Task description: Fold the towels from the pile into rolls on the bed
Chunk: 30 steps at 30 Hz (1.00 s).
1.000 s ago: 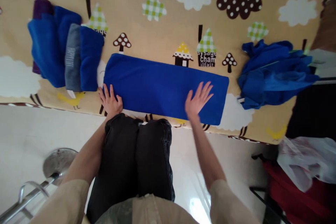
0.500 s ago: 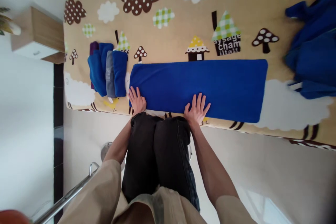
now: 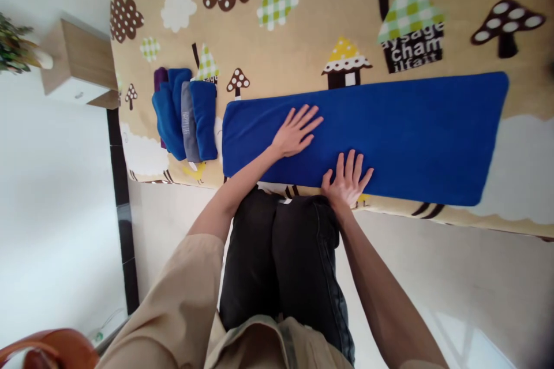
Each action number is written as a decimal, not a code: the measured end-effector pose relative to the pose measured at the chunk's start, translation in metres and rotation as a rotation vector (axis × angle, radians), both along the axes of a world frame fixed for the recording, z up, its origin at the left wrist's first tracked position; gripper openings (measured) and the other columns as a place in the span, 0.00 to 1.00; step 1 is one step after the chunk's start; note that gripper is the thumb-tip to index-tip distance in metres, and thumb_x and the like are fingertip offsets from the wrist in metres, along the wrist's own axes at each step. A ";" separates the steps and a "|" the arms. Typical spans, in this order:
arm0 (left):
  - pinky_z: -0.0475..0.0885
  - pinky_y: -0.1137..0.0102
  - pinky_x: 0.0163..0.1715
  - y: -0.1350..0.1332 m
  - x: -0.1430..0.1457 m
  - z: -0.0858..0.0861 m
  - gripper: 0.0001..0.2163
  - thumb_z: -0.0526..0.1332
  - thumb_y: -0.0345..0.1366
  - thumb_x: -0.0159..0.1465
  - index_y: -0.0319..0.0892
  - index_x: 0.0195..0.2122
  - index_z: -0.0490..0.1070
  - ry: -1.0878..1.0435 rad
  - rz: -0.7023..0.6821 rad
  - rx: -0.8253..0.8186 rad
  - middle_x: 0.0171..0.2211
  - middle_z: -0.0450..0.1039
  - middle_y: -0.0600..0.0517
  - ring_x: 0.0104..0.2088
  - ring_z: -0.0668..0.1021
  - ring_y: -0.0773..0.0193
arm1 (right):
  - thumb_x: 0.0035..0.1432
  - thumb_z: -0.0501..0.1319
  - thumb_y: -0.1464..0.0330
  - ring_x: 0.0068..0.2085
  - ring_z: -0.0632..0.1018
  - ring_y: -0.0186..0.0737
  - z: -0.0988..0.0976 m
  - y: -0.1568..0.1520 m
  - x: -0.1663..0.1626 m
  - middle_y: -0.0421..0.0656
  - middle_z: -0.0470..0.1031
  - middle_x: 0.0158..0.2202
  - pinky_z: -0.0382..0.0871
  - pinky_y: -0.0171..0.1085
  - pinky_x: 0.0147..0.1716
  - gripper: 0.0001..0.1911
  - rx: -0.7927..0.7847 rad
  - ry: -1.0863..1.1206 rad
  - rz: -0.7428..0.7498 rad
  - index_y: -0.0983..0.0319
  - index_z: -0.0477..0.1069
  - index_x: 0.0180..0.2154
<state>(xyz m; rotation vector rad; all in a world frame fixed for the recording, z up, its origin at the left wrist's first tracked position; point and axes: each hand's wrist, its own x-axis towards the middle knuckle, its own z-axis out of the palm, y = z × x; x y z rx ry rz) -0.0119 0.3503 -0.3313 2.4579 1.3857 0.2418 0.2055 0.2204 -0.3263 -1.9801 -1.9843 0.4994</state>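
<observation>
A blue towel [image 3: 415, 132], folded into a long flat strip, lies across the bed in front of me. My left hand [image 3: 295, 131] rests on its left-middle part, palm down and fingers spread. Near the towel's front edge, my right hand [image 3: 347, 177] also lies flat with the fingers apart, touching the cloth. Left of the strip sits a row of folded towels: two blue, one grey [image 3: 189, 121] with lettering, and a purple one [image 3: 160, 79] mostly hidden behind.
The bed's patterned beige sheet [image 3: 298, 52] spreads under everything, its front edge close to my knees. A wooden bedside cabinet [image 3: 84, 60] with a plant [image 3: 17, 46] stands at left. An orange rounded object [image 3: 64, 349] is at bottom left.
My left hand has moved right and farther up from the towel's left end onto its middle. My right hand stays near the front edge. The view has shifted; the blue pile at right is out of sight.
</observation>
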 end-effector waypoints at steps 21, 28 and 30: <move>0.44 0.51 0.74 0.023 -0.183 0.033 0.28 0.49 0.51 0.74 0.42 0.69 0.62 0.130 0.611 -0.112 0.72 0.56 0.44 0.74 0.54 0.52 | 0.65 0.50 0.65 0.74 0.55 0.59 0.003 0.001 -0.001 0.55 0.57 0.73 0.41 0.68 0.70 0.35 -0.036 -0.034 -0.003 0.66 0.58 0.71; 0.55 0.58 0.71 0.066 -0.237 0.061 0.28 0.53 0.56 0.73 0.30 0.46 0.73 0.254 0.522 -0.259 0.55 0.75 0.41 0.59 0.73 0.58 | 0.66 0.50 0.65 0.75 0.54 0.59 0.002 0.002 -0.001 0.54 0.56 0.73 0.41 0.68 0.70 0.34 -0.041 -0.039 -0.008 0.65 0.58 0.71; 0.56 0.58 0.71 0.075 -0.245 0.062 0.29 0.55 0.57 0.72 0.28 0.40 0.73 0.277 0.525 -0.291 0.49 0.78 0.40 0.57 0.74 0.57 | 0.66 0.50 0.66 0.75 0.54 0.59 0.002 0.002 -0.001 0.54 0.56 0.73 0.41 0.69 0.70 0.34 -0.040 -0.036 -0.008 0.65 0.57 0.72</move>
